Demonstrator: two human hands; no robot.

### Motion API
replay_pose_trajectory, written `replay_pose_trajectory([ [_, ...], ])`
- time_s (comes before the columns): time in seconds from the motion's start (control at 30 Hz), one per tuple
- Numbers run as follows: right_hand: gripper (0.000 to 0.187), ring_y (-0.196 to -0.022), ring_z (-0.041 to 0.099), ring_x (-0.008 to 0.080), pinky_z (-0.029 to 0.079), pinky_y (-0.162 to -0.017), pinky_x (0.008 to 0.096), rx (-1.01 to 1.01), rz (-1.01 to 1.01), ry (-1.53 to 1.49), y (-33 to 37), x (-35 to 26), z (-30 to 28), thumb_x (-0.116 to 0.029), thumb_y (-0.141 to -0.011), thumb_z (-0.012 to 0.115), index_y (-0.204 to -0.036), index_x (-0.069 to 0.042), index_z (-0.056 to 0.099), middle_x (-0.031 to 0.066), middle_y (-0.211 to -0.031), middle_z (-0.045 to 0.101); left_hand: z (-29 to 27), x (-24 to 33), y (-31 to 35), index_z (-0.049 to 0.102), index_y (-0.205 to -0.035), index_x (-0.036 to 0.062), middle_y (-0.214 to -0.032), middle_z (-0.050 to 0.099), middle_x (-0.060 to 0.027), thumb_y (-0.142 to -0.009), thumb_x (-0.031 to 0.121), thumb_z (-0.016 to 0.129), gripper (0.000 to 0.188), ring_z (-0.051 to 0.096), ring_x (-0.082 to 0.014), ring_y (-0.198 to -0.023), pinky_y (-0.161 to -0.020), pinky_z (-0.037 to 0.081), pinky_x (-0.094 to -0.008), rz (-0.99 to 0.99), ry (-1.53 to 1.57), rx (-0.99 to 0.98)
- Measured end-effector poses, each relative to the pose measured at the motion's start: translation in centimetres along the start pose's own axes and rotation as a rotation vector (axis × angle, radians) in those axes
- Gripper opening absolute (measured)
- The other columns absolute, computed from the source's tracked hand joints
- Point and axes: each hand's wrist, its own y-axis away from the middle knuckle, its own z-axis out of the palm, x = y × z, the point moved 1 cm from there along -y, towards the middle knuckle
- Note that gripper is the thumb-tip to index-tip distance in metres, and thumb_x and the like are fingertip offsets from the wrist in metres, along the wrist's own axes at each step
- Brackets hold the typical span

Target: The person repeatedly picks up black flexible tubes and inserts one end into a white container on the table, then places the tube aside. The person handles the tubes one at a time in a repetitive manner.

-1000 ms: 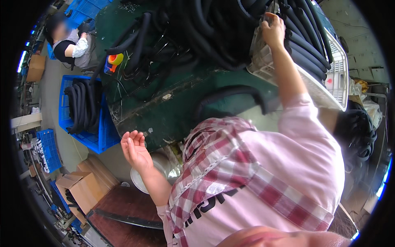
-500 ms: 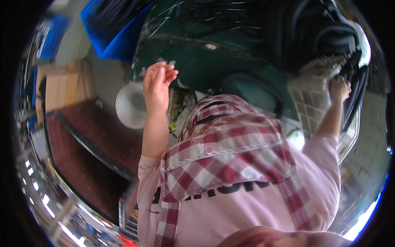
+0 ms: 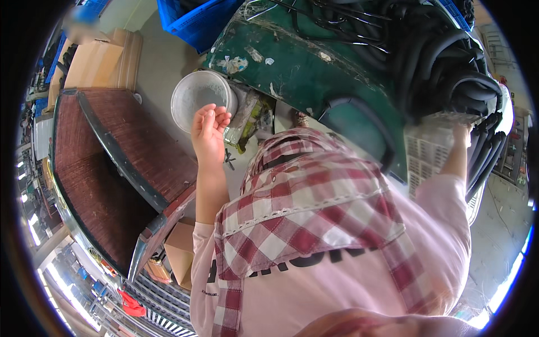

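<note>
My left hand (image 3: 209, 133) is raised in front of a round white bucket (image 3: 178, 106). Its fingers are loosely bent, with nothing seen in them. To the right, my right hand (image 3: 462, 136) reaches to a pale plastic crate (image 3: 422, 153), beside long black tubes (image 3: 484, 149) that stand in it. Its fingers are mostly hidden and blurred, so I cannot tell whether they hold a tube. A thick black tube loop (image 3: 387, 137) lies on the near part of the green table (image 3: 303, 76). More thick black tubes (image 3: 432, 62) are heaped at the far right.
Thin black rods or cords (image 3: 342, 25) lie at the table's far side. A blue crate (image 3: 193, 25) stands beyond its left corner. Left of me is a brown-topped bench (image 3: 126, 140) with a dark metal edge; cardboard boxes (image 3: 101, 64) stand behind it. Floor litter lies near the bucket.
The view has shifted, showing more of the table's far side and the bucket. My left hand stays raised, its fingers bent. My right hand remains at the crate, its fingers now less visible.
</note>
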Motion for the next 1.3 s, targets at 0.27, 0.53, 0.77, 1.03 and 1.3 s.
replay_pose_trajectory([
  [0.27,0.067,-0.122,0.049,0.0344,0.037,-0.103,0.0379,-0.077,0.025,0.000,-5.2,17.9,3.3,-0.045,-0.076,0.061,-0.132,-0.009,0.050,0.0162,-0.128,0.056,0.5,-0.3,-3.0,0.056,-0.105,0.0040,-0.096,0.064,-0.0107,-0.093,0.012,0.054,0.015,0.062,-0.0198,-0.084,-0.077,0.050,-0.0295,-0.089,0.031,-0.133],
  [0.53,0.073,-0.115,0.056,0.0298,0.044,-0.094,0.0377,-0.129,-0.241,0.039,-8.3,16.9,7.1,-0.049,-0.074,0.067,-0.136,-0.018,0.044,0.0178,-0.122,0.059,3.6,0.1,-4.3,0.056,-0.106,0.0035,-0.095,0.064,-0.0101,-0.094,0.014,0.054,0.016,0.062,-0.0186,-0.084,-0.077,0.049,-0.0293,-0.134,-0.093,-0.229],
  [0.77,0.046,-0.127,0.040,0.0256,0.036,-0.101,0.0425,0.160,0.341,-0.012,7.4,5.3,-5.2,-0.044,-0.081,0.057,-0.126,-0.036,0.055,0.0060,-0.122,0.059,5.4,-0.2,-4.9,0.056,-0.106,0.0044,-0.095,0.064,-0.0090,-0.094,0.014,0.053,0.015,0.062,-0.0183,-0.084,-0.076,0.049,-0.0287,-0.138,-0.063,-0.285],
  [1.03,0.024,-0.098,0.061,0.0168,0.046,-0.091,0.0320,0.951,-0.360,-0.613,6.3,0.5,-13.3,-0.035,-0.079,0.067,-0.094,-0.017,0.074,-0.0006,-0.101,0.069,2.9,-1.3,-4.9,0.057,-0.107,0.0037,-0.097,0.064,-0.0107,-0.094,0.013,0.053,0.017,0.063,-0.0197,-0.086,-0.079,0.049,-0.0296,-0.213,0.029,-0.233],
  [1.3,0.023,-0.074,0.057,0.0214,0.041,-0.064,0.0347,0.710,-1.945,-0.781,36.6,-23.6,-12.7,-0.017,-0.057,0.059,-0.078,-0.009,0.062,0.0024,-0.081,0.058,14.0,-1.4,-5.2,0.050,-0.122,-0.0007,-0.111,0.063,-0.0184,-0.097,0.030,0.046,0.039,0.063,-0.0269,-0.097,-0.081,0.052,-0.0366,-0.594,0.147,-0.683],
])
